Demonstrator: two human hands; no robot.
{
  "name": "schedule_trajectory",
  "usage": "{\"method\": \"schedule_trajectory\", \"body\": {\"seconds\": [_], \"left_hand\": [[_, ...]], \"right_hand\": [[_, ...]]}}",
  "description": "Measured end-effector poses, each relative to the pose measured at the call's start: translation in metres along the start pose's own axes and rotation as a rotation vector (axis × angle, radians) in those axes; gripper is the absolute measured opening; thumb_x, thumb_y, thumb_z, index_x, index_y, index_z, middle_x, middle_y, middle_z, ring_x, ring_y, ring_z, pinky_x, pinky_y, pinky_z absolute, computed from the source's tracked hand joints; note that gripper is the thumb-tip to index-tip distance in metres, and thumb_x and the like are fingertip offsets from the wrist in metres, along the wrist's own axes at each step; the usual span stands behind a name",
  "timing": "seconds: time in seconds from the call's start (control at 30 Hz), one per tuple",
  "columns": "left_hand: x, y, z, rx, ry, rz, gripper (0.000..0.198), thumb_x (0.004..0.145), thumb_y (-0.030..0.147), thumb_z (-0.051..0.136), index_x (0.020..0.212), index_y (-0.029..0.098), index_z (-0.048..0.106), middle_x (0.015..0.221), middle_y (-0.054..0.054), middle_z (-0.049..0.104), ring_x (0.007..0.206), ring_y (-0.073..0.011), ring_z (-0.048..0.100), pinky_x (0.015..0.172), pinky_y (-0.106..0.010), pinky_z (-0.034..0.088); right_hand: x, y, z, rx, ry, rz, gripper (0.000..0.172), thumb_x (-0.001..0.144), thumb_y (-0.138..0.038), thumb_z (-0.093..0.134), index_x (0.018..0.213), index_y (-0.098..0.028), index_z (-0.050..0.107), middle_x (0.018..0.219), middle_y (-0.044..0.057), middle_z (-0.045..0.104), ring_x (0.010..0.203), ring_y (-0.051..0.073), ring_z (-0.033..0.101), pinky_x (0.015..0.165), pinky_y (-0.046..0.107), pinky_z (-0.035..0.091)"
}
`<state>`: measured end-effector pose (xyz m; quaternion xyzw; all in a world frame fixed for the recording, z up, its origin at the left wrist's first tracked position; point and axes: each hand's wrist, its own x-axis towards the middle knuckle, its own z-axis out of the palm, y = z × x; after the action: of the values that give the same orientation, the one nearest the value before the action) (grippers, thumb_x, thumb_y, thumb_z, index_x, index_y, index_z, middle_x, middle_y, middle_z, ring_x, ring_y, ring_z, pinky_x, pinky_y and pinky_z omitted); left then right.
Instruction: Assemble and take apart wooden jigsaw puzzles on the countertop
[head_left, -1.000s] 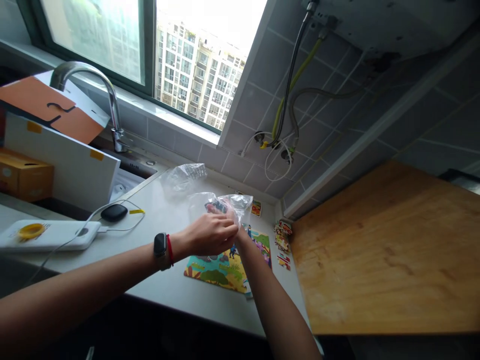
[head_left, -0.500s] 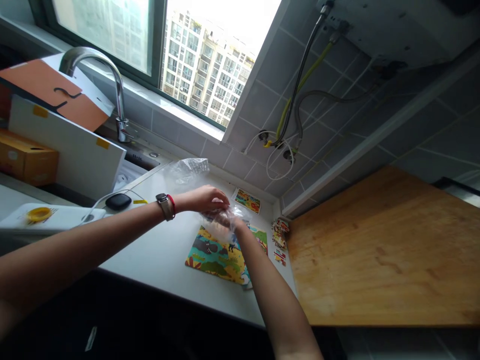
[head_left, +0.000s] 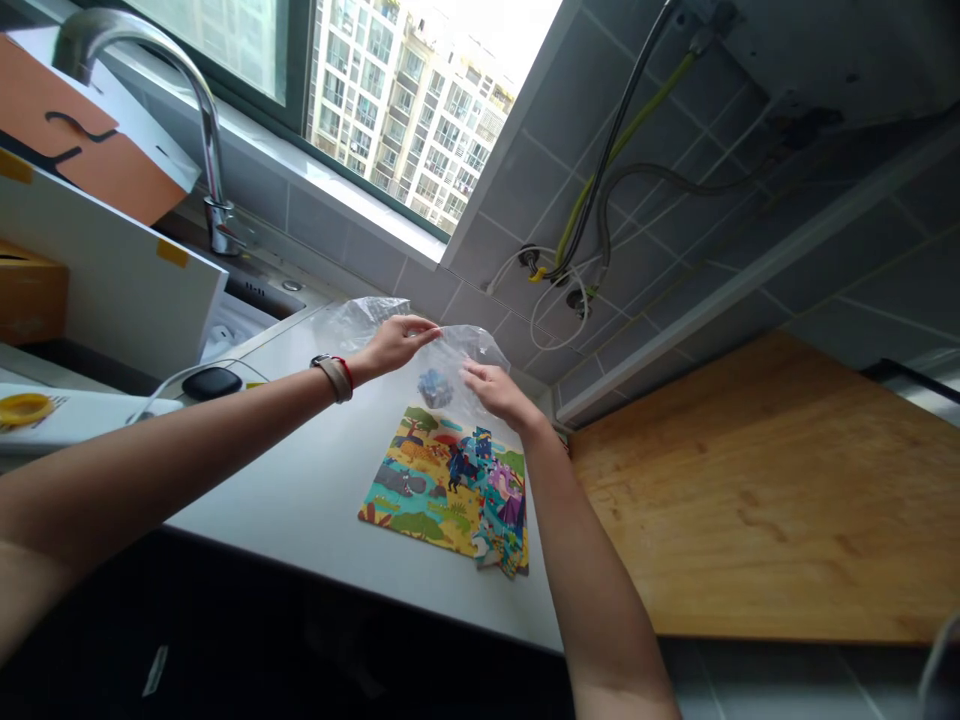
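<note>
Clear plastic bag sits light and limp above the jigsaw puzzle, blue pieces bunched inside; slippery film, best taken at the top edge; left hand fingers together there, right hand flat against it, pinch unclear.

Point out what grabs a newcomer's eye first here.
The two bare hands come first, at a clear plastic bag with a small blue clump inside, above the middle of the white countertop. Just below lies a brightly coloured animal jigsaw puzzle. To the right, a large wooden board fills the frame, and a window at the top shows an apartment block.
</note>
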<state>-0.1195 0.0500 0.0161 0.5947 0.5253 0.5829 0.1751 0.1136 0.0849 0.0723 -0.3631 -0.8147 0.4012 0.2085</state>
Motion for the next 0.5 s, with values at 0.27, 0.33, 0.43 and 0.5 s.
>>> {"method": "schedule_trajectory", "body": {"seconds": [0.27, 0.33, 0.43, 0.5], "left_hand": [[0.029, -0.025, 0.016, 0.129, 0.062, -0.024, 0.043, 0.091, 0.060, 0.065, 0.095, 0.020, 0.083, 0.105, -0.012, 0.078, 0.093, -0.0254, 0.069, 0.091, -0.038, 0.054], [0.038, -0.022, 0.021, 0.171, 0.079, -0.002, 0.036, 0.093, 0.053, 0.065, 0.094, 0.021, 0.083, 0.106, -0.011, 0.077, 0.092, -0.0240, 0.068, 0.089, -0.036, 0.053], [0.053, -0.013, 0.023, 0.254, 0.083, 0.019, 0.030, 0.097, 0.042, 0.061, 0.096, 0.020, 0.081, 0.097, -0.010, 0.076, 0.084, -0.0224, 0.066, 0.080, -0.034, 0.050], [0.061, -0.007, 0.019, 0.308, 0.050, 0.050, 0.031, 0.100, 0.040, 0.056, 0.098, 0.020, 0.079, 0.089, -0.009, 0.076, 0.079, -0.0217, 0.065, 0.075, -0.033, 0.047]], "right_hand": [[-0.050, 0.029, -0.007, -0.248, 0.036, 0.135, 0.025, 0.087, -0.038, 0.076, 0.101, -0.017, 0.077, 0.096, 0.008, 0.080, 0.085, 0.022, 0.075, 0.081, 0.034, 0.058], [-0.060, 0.045, 0.004, -0.407, -0.200, 0.257, 0.039, 0.076, -0.032, 0.087, 0.110, -0.019, 0.077, 0.107, 0.009, 0.079, 0.095, 0.025, 0.074, 0.087, 0.036, 0.057], [-0.069, 0.064, 0.020, -0.619, -0.359, 0.335, 0.073, 0.061, -0.029, 0.097, 0.129, -0.021, 0.070, 0.128, 0.012, 0.072, 0.120, 0.031, 0.067, 0.100, 0.038, 0.051], [-0.072, 0.073, 0.028, -0.679, -0.360, 0.374, 0.080, 0.060, -0.028, 0.098, 0.134, -0.021, 0.066, 0.131, 0.013, 0.069, 0.122, 0.032, 0.065, 0.099, 0.037, 0.051]]}}
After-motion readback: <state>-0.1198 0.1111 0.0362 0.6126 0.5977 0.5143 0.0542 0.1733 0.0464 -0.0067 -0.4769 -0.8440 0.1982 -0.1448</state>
